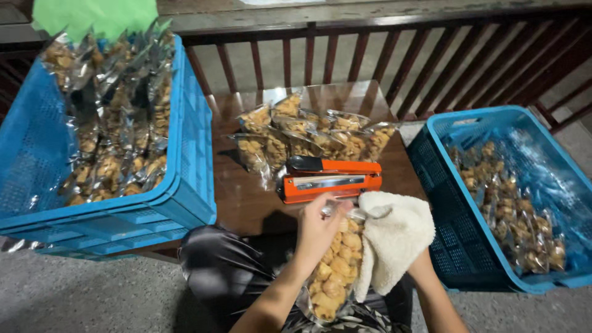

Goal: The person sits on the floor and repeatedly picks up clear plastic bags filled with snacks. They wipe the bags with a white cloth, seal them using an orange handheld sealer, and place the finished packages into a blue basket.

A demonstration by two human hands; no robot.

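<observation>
With the left hand (317,231) clamped on the top of a clear snack bag (333,271) and the right hand (414,262) hidden under a white cloth (394,237), grip unclear, this bag sits unsealed before the orange sealer (330,179), while filled bags (308,132) wait on the surface (246,203) and in both blue crates (191,154).

A clear plastic bag of golden snack pieces (333,271) is held upright just in front of the orange sealer (330,179), pinched at its top by the left hand (317,231). Behind the sealer, a cluster of similar clear filled bags (308,139) lies on the wooden table. Left of the sealer, a blue crate (185,154) is piled high with shiny filled bags (114,123). Right of the sealer, another blue crate (431,160) holds a thinner layer of bags (512,209).
</observation>
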